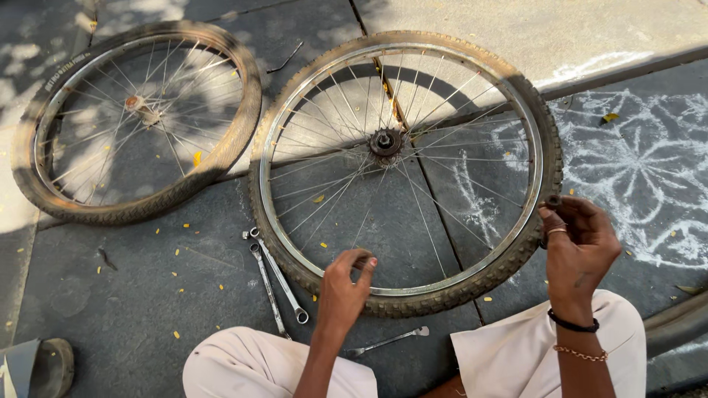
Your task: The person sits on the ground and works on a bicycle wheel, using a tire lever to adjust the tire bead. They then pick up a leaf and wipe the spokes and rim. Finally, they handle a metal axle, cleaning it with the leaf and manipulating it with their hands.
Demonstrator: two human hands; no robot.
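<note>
Pavement repair spot: bicycle wheels (pixel 404 169), spanners (pixel 276 278), stone paving (pixel 133 309).

I sit on dark grey stone paving slabs (pixel 125 309) outdoors, dappled with leaf shadow and scattered with small yellow petals (pixel 196 158). A pale, sunlit concrete strip (pixel 560 29) runs along the top. To my right, a white chalk floral floor drawing (pixel 641 169) covers the paving.

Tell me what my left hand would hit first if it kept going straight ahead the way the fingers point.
Probably the spokes of the nearer wheel: the left hand sits at its near rim, fingers aimed inward toward the hub. Depth is unclear, so it might pass above them.
</note>
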